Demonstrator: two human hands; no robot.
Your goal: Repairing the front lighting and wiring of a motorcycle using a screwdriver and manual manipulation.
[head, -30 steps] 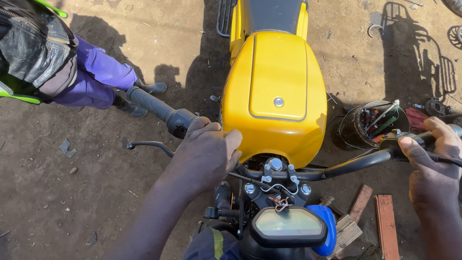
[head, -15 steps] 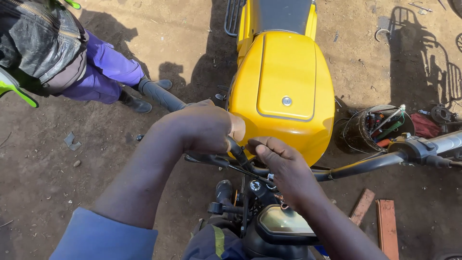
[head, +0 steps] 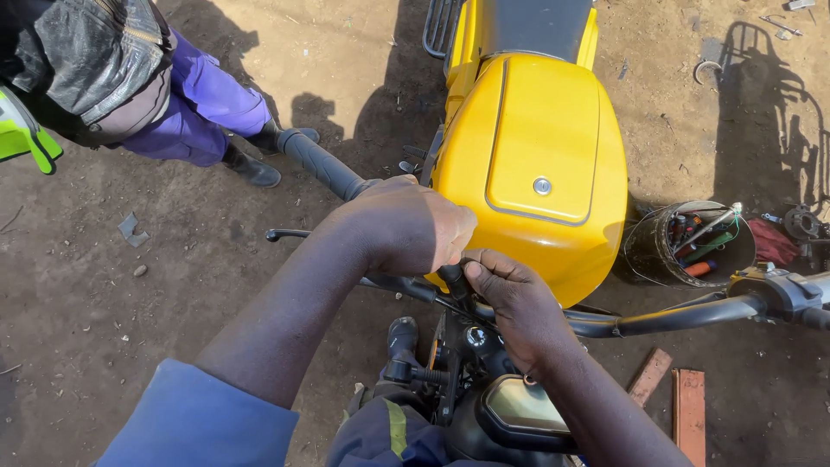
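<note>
At the centre of the frame both hands are meeting over the handlebar point(head: 657, 322) of a yellow motorcycle point(head: 536, 164), just below its tank. The left hand point(head: 406, 225) is curling closed over the bar's middle, likely steadying it. The right hand point(head: 510, 298) is pinching a small dark part there, fingers tight; what it is cannot be told. A bucket of tools point(head: 692, 242) is sitting at the right, within reach. Another person's purple trousers point(head: 190, 112) are showing upper left.

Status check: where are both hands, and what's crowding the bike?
Left hand and right hand both closed on the handlebar centre by the yellow tank. Bystander's boot near the left grip.
</note>
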